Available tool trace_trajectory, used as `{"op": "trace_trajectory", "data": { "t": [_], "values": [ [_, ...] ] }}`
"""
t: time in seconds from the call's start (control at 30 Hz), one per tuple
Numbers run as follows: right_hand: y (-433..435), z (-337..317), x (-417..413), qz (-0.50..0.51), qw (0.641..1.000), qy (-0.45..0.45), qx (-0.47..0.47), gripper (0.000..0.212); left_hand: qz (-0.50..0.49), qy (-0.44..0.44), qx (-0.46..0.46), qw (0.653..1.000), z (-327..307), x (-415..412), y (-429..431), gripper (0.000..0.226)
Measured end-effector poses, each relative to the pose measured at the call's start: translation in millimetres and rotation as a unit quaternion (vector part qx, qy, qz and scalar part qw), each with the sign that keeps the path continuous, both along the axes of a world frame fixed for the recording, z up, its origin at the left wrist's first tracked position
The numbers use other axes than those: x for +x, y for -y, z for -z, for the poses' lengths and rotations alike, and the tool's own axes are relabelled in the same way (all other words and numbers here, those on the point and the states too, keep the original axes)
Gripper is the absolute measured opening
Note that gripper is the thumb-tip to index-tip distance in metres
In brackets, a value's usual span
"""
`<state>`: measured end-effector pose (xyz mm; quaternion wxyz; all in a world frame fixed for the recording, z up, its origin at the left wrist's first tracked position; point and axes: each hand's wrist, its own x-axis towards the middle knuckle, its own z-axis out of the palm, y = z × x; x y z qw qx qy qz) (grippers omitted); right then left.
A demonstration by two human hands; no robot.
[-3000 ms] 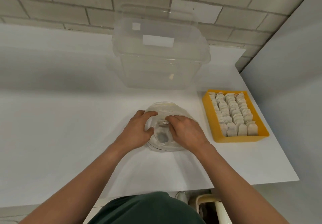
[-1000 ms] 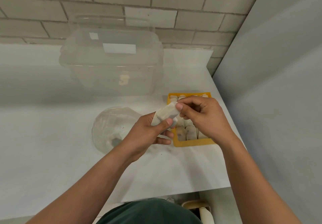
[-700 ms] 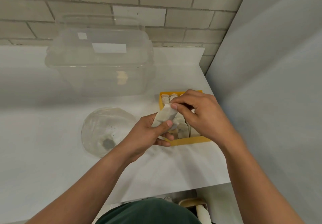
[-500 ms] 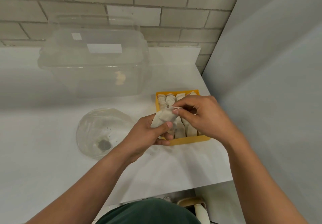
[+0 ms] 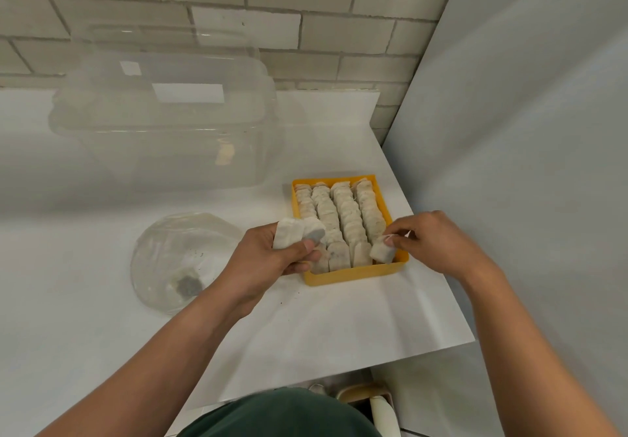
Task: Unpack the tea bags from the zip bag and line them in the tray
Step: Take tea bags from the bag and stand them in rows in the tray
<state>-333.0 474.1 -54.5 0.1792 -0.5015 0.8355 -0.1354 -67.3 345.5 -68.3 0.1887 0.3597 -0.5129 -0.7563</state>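
Right hand (image 5: 428,243) pinches a tea bag (image 5: 382,252) at the packed yellow tray (image 5: 353,275), center frame; left hand (image 5: 265,260) grips spare tea bags (image 5: 289,236).

Yellow tray (image 5: 356,271), off-white speckled tea bags (image 5: 343,212), clear zip bag (image 5: 176,253), white table (image 5: 85,300)

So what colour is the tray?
The tray is orange-yellow; the head view shows it.

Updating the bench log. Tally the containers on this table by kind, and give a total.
yellow tray: 1
clear zip bag: 1
clear plastic bin: 1
Total: 3
The tea bags are left out because they are packed too closely to count.
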Motion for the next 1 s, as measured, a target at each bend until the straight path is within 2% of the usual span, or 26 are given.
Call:
{"op": "trace_trajectory", "data": {
  "t": [0.1, 0.23, 0.43, 0.53, 0.63, 0.83, 1.0],
  "values": [
    [-0.2, 9.8, -0.6, -0.008, 0.999, -0.014, 0.033, 0.014, -0.017, -0.015, 0.021, 1.0, -0.4, -1.7, 1.2, 0.019],
    [2.6, 19.5, -2.1, -0.011, 0.998, -0.066, 0.013, 0.016, -0.019, -0.021, 0.021, 0.999, 0.3, -0.8, 2.6, 0.021],
    [2.7, 21.0, -8.1, -0.034, 0.996, -0.083, 0.018, 0.016, -0.024, -0.012, 0.021, 0.999, 2.9, 3.5, 4.6, 0.021],
    [4.3, 23.9, -14.1, -0.058, 0.995, -0.064, 0.057, 0.017, -0.021, -0.009, 0.019, 1.0, 2.9, 2.9, 4.1, 0.019],
    [8.5, 30.9, -16.3, -0.077, 0.99, -0.089, 0.073, 0.018, -0.022, -0.021, 0.037, 0.999, 1.3, 1.8, 2.0, 0.021],
    [18.9, 41.3, -10.3, -0.06, 0.986, -0.144, 0.061, 0.05, -0.025, -0.044, 0.059, 0.997, -0.2, 3.2, 2.7, 0.026],
    [22.3, 43.7, -7.1, -0.063, 0.98, -0.175, 0.075, 0.027, -0.026, -0.032, 0.053, 0.998, -1.0, 7.2, 4.5, 0.025]
  ]
}}
